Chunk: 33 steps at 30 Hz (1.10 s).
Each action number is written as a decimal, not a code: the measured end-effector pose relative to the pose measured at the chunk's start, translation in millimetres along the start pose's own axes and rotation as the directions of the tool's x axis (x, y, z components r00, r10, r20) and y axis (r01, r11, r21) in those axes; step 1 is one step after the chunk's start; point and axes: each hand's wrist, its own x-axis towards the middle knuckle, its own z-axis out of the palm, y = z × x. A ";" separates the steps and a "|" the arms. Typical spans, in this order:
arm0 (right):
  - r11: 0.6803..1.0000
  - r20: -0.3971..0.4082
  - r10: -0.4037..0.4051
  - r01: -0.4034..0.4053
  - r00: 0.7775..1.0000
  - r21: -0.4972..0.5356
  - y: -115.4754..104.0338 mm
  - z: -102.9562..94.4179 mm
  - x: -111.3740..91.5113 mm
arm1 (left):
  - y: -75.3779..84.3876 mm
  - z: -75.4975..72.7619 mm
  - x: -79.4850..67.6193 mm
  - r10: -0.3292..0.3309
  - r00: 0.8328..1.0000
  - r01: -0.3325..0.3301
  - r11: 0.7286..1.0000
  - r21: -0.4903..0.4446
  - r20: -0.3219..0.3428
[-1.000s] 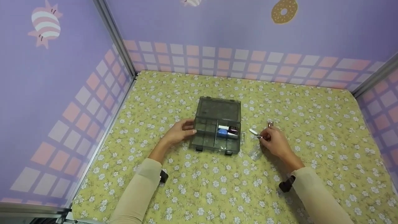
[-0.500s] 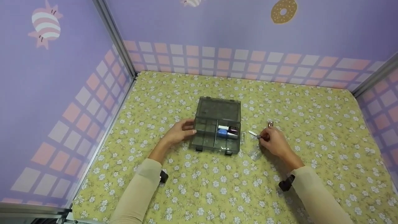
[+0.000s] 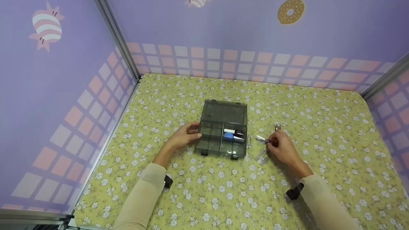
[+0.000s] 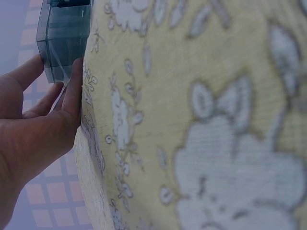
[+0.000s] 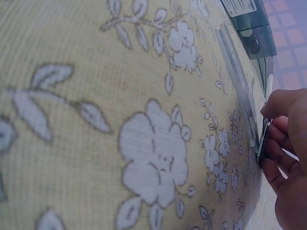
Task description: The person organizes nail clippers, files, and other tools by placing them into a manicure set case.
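Rising beyond both hands, lilac walls [image 3: 223,28] carry a band of pink and white squares. Beneath the hands spreads a yellow flowered cloth [image 3: 207,188]. Between them sits a smoky see-through box [image 3: 210,147], its lid [image 3: 225,111] folded back on the side away from the person. The left hand [image 3: 182,135] grips the box's near side wall, thumb at the rim and fingers lower down. The right hand [image 3: 283,145] is well apart from the box, thumb and fingertips pinching a slim tool. Across from the left hand, in the compartments nearer the right one, lie a white-capped dark red bottle [image 3: 239,133] and a blue-topped bottle [image 3: 228,136]. Clear plastic [image 3: 262,158] lies flat just beside the right hand, on the person's side. The slim tool [image 3: 261,138] points its white end from the right fingertips toward the box. Just past that hand's knuckles shows a small shiny piece [image 3: 278,126], partly hidden.
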 end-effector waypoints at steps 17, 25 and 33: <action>1.000 0.028 0.000 -0.001 1.000 0.025 -1.6 -5.0 -3.5 | 2.8 1.1 -3.7 0.000 1.000 0.000 1.000 -0.017 0.003; 0.999 0.034 -0.033 0.034 0.999 -0.041 -1.8 -7.3 -7.1 | 2.6 0.3 -2.7 0.012 1.000 -0.012 1.000 -0.004 0.017; 0.998 0.088 0.008 -0.002 0.996 -0.067 -3.2 -10.4 -8.7 | 1.0 0.0 -1.5 0.009 1.000 -0.009 1.000 -0.005 0.012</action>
